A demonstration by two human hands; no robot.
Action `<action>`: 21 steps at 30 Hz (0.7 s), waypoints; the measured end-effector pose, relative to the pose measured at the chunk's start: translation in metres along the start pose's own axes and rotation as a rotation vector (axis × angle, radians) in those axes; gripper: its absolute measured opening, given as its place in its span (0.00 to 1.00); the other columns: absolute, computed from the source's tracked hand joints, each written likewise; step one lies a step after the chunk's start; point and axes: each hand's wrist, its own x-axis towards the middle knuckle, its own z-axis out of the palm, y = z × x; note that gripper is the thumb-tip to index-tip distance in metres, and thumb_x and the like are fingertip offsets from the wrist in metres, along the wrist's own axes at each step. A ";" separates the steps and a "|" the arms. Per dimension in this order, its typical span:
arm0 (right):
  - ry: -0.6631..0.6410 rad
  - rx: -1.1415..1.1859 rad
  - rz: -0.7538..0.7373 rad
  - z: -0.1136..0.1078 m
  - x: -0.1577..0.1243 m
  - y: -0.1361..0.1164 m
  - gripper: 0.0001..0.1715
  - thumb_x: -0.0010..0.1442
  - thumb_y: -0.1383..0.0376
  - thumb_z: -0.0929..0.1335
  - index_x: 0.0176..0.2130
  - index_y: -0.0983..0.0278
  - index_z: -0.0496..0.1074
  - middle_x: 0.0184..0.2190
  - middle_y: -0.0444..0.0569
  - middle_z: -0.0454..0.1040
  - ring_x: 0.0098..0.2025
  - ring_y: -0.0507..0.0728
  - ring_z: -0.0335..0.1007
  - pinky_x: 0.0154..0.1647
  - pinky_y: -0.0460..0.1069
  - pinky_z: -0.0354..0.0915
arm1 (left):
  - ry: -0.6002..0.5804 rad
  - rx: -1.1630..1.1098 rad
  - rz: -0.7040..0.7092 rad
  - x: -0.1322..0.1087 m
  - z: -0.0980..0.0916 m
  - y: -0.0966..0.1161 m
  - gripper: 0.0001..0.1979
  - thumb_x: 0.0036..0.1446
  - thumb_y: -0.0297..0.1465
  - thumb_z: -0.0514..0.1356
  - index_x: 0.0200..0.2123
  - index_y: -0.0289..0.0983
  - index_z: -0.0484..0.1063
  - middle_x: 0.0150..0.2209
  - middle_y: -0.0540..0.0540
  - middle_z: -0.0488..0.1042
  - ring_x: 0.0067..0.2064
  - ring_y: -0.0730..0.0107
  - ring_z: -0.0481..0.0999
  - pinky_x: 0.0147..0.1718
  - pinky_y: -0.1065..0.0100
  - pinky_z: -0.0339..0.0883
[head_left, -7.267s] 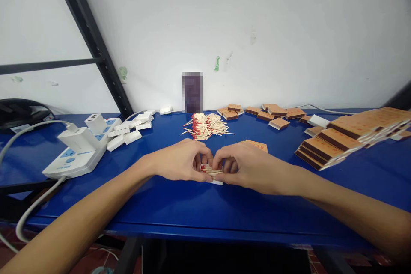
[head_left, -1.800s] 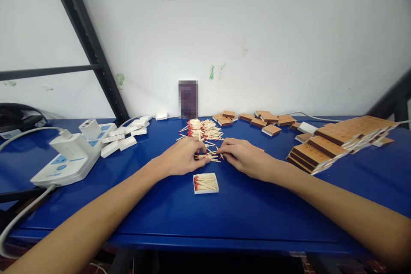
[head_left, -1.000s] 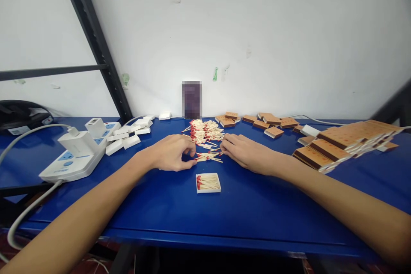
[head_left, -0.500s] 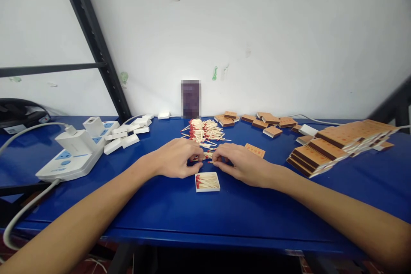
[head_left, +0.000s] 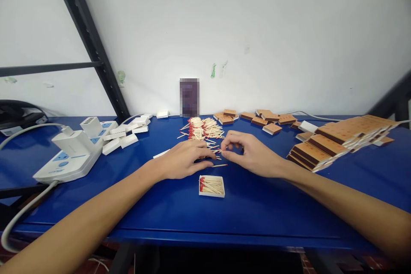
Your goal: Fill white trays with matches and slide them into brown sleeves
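My left hand (head_left: pixel 186 159) rests low over the blue table, thumb and fingers apart, beside a thin row of loose matches (head_left: pixel 210 141). One single match (head_left: pixel 220 165) lies by the left thumb tip, its red head pointing right. Facing it, my right hand (head_left: pixel 247 152) is curled, thumb and forefinger pinched at a match end among the loose ones; the fingers partly hide it. Nearer to me sits a small white matchbox tray (head_left: pixel 212 195), with red-headed matches lying in it. Behind both hands is a large heap of matches (head_left: pixel 204 128).
Orange matchboxes are stacked (head_left: pixel 330 143) at right, with loose matchboxes (head_left: pixel 271 129) along the back. White trays (head_left: pixel 129 141) are piled at left; another white piece (head_left: pixel 161 153) shows behind my left hand. A power strip (head_left: pixel 72 162) with a charger stands far left.
My hands have moved apart, the right one up and to the right, covering the flat orange piece. A single match now lies between the hands and the filled tray.
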 end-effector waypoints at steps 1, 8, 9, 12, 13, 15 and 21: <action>0.013 0.040 0.006 -0.002 0.000 0.000 0.08 0.61 0.63 0.66 0.32 0.62 0.72 0.32 0.46 0.69 0.33 0.53 0.64 0.34 0.49 0.60 | 0.001 0.017 0.005 0.002 0.002 0.001 0.12 0.67 0.35 0.54 0.47 0.40 0.74 0.38 0.46 0.71 0.40 0.67 0.71 0.40 0.68 0.62; -0.028 -0.015 -0.033 0.001 0.000 0.007 0.08 0.62 0.63 0.65 0.34 0.63 0.71 0.28 0.44 0.70 0.25 0.50 0.61 0.27 0.46 0.58 | -0.024 0.016 -0.003 0.004 0.004 0.000 0.11 0.65 0.29 0.54 0.43 0.41 0.76 0.38 0.47 0.68 0.41 0.67 0.69 0.41 0.67 0.61; -0.058 -0.043 -0.064 0.003 0.000 0.008 0.07 0.62 0.63 0.65 0.34 0.63 0.71 0.28 0.43 0.70 0.26 0.50 0.62 0.28 0.46 0.59 | -0.019 0.023 -0.009 0.003 0.003 -0.001 0.11 0.64 0.28 0.54 0.42 0.41 0.76 0.38 0.47 0.67 0.41 0.67 0.68 0.41 0.67 0.61; -0.163 -0.102 -0.194 0.005 -0.002 0.007 0.06 0.63 0.66 0.65 0.36 0.62 0.72 0.31 0.45 0.73 0.30 0.52 0.66 0.31 0.47 0.61 | 0.012 0.040 -0.031 0.001 0.004 -0.004 0.10 0.63 0.27 0.54 0.39 0.40 0.75 0.38 0.47 0.66 0.40 0.67 0.68 0.39 0.67 0.61; -0.192 -0.110 -0.231 0.006 -0.003 0.006 0.07 0.64 0.67 0.64 0.37 0.62 0.72 0.33 0.46 0.73 0.32 0.52 0.67 0.33 0.48 0.62 | 0.027 0.043 -0.044 0.001 0.005 -0.004 0.09 0.63 0.27 0.54 0.40 0.39 0.75 0.37 0.47 0.66 0.40 0.68 0.68 0.38 0.67 0.60; -0.229 -0.126 -0.276 0.008 -0.004 0.005 0.09 0.65 0.68 0.63 0.39 0.62 0.73 0.37 0.48 0.74 0.36 0.53 0.69 0.37 0.49 0.64 | 0.062 0.050 -0.075 0.002 0.006 -0.004 0.07 0.63 0.28 0.56 0.41 0.39 0.73 0.38 0.48 0.68 0.39 0.68 0.68 0.37 0.67 0.59; -0.196 -0.302 -0.364 0.020 -0.001 0.004 0.14 0.69 0.64 0.61 0.46 0.61 0.74 0.43 0.53 0.72 0.43 0.58 0.67 0.44 0.54 0.63 | 0.149 0.089 -0.153 0.000 -0.004 -0.010 0.06 0.61 0.30 0.55 0.34 0.37 0.72 0.27 0.54 0.72 0.29 0.74 0.68 0.41 0.64 0.56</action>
